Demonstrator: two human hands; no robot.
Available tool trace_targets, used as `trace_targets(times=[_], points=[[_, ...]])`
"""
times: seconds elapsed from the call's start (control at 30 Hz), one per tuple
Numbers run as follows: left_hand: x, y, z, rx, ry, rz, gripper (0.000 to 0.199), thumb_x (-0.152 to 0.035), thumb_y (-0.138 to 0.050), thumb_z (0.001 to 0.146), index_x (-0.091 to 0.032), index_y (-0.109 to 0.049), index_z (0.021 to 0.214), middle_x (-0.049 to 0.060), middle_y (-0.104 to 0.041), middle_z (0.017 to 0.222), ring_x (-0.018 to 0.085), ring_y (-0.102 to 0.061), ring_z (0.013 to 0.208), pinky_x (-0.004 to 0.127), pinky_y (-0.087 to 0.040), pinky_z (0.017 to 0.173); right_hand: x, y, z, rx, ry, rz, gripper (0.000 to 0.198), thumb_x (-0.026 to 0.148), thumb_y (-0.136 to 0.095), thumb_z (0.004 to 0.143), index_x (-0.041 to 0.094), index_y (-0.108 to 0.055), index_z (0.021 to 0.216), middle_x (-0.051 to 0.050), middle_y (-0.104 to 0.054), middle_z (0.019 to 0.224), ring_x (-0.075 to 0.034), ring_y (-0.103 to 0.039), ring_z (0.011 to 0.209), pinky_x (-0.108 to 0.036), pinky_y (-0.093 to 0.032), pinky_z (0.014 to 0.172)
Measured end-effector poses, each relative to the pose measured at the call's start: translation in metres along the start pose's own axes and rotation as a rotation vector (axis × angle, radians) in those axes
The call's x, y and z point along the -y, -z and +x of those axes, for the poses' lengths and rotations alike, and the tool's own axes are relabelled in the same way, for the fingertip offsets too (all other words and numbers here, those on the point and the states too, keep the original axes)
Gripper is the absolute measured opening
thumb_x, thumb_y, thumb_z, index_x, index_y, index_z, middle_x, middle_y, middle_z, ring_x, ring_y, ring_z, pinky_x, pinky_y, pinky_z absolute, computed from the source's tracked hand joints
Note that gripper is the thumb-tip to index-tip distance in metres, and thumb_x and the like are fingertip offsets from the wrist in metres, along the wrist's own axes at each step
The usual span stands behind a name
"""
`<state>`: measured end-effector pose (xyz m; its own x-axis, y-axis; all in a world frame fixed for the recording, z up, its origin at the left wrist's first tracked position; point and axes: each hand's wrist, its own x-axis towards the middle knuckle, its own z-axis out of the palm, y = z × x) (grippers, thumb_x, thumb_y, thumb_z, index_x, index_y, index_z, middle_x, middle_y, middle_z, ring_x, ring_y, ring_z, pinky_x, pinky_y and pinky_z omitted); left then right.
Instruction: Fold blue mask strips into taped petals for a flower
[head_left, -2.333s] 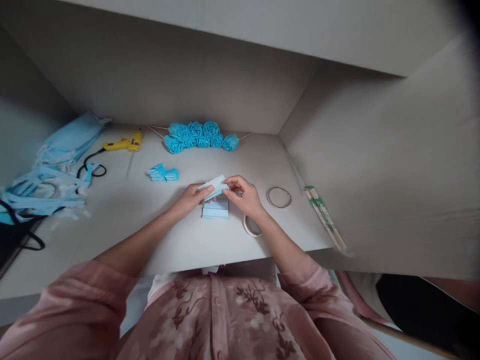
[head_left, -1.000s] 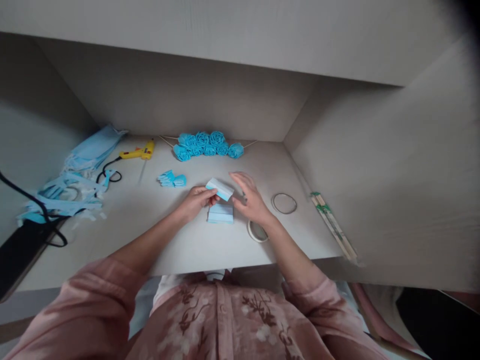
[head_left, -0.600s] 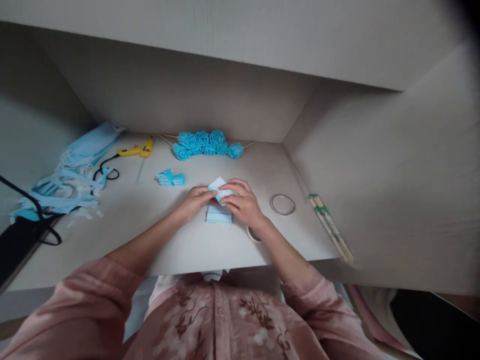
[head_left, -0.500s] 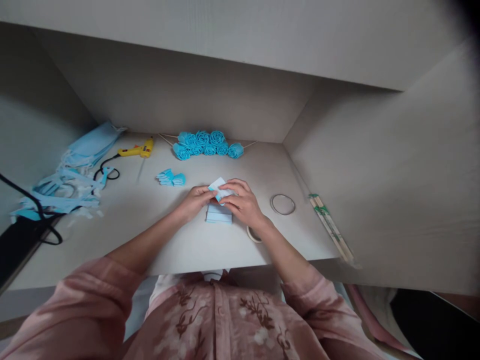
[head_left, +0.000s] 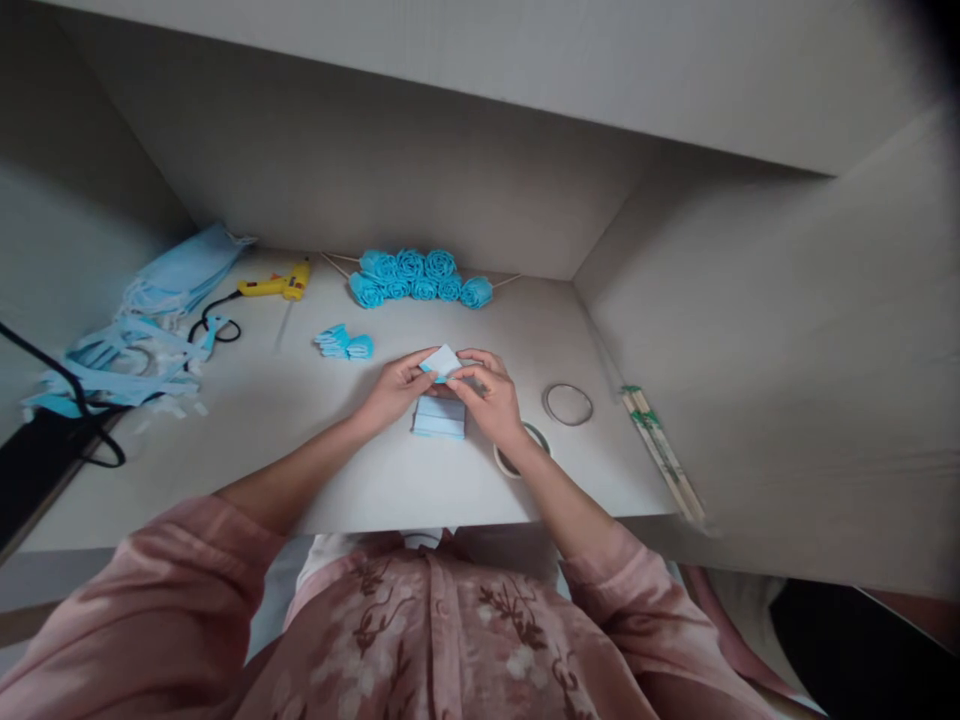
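Between my hands is a small white and blue piece of mask fabric (head_left: 442,361), held with a corner pointing away from me. My left hand (head_left: 397,388) pinches its left side, and my right hand (head_left: 489,392) grips its right side with thumb and fingers. Just below them on the table lies a stack of cut light-blue fabric pieces (head_left: 439,418). Beyond my left hand sit folded blue petals (head_left: 343,342) in a small bunch. A roll of tape (head_left: 541,437) is partly hidden under my right forearm.
Several blue fabric roses (head_left: 410,278) on sticks lie along the back wall. A yellow glue gun (head_left: 277,281), face masks (head_left: 187,270) and mask scraps (head_left: 127,365) are at the left. A metal ring (head_left: 568,404) and packed wooden sticks (head_left: 661,452) lie at the right.
My right fingers have shifted along the fabric piece, and its blue lower edge now looks folded up. The whole view has tilted slightly, showing more of the tape roll.
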<state>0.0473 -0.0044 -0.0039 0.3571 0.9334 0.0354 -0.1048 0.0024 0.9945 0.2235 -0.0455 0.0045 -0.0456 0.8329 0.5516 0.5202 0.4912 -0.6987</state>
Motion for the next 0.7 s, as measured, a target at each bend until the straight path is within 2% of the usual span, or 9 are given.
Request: trace_targets(times=[0.23, 0.53, 0.7], points=[[-0.0007, -0.0001, -0.002, 0.008, -0.026, 0.01, 0.072, -0.039, -0.074, 0.074, -0.008, -0.054, 0.136, 0.001, -0.069, 0.069, 0.016, -0.067, 0.067, 0.028, -0.054, 0.07, 0.0043, 0.0005, 0.0005, -0.009, -0.088, 0.053, 0.006, 0.025, -0.063, 0.086, 0.023, -0.067, 0.083, -0.007, -0.068, 0.111, -0.02, -0.062, 0.109, -0.039, -0.047, 0.098], [-0.006, 0.0016, -0.0021, 0.019, 0.051, -0.204, 0.079, -0.036, -0.075, 0.074, -0.011, -0.045, 0.143, 0.001, -0.07, 0.077, 0.013, -0.067, 0.063, 0.028, -0.056, 0.068, 0.0037, 0.0023, -0.0007, 0.044, 0.092, -0.059, 0.007, 0.028, -0.064, 0.087, 0.026, -0.071, 0.085, -0.005, -0.067, 0.117, -0.022, -0.058, 0.112, -0.045, -0.046, 0.099], [-0.0079, 0.0019, -0.0038, 0.062, 0.075, -0.236, 0.085, -0.031, -0.076, 0.073, -0.012, -0.04, 0.147, 0.001, -0.069, 0.075, 0.015, -0.069, 0.066, 0.03, -0.056, 0.071, 0.0042, 0.0035, -0.0008, 0.047, 0.095, -0.08, 0.01, 0.03, -0.063, 0.089, 0.028, -0.072, 0.086, -0.005, -0.065, 0.12, -0.023, -0.056, 0.114, -0.046, -0.048, 0.097]])
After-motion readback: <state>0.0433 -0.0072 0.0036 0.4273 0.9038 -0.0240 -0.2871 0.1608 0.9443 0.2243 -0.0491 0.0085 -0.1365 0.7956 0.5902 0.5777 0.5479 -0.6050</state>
